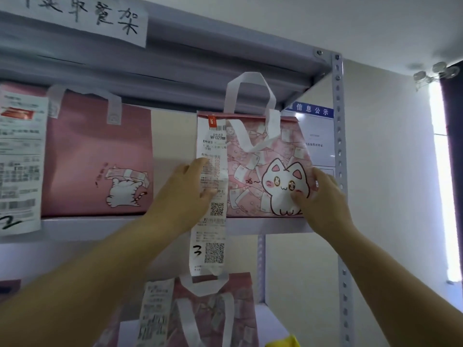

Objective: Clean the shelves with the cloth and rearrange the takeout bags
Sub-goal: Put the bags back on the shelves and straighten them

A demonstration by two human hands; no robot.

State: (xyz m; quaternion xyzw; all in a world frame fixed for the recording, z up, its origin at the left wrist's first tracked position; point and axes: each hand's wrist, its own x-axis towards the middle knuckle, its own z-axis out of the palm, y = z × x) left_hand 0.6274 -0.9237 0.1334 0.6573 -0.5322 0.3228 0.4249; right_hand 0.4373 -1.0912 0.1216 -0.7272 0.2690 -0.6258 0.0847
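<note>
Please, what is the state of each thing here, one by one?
cat bag: upright on the shelf, a hand at each side.
receipt: hangs past the shelf edge.
left hand: touches the receipt; grip unclear.
right hand: grips the bag's right edge.
plain pink bag: upright, untouched.
yellow cloth: low down, barely in view.

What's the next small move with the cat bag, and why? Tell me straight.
Probably slide the cat bag a little left, then let go. The left hand and right hand grip its two sides, it stands on the shelf close to the right post, and a gap lies open toward the pink bag.
</note>
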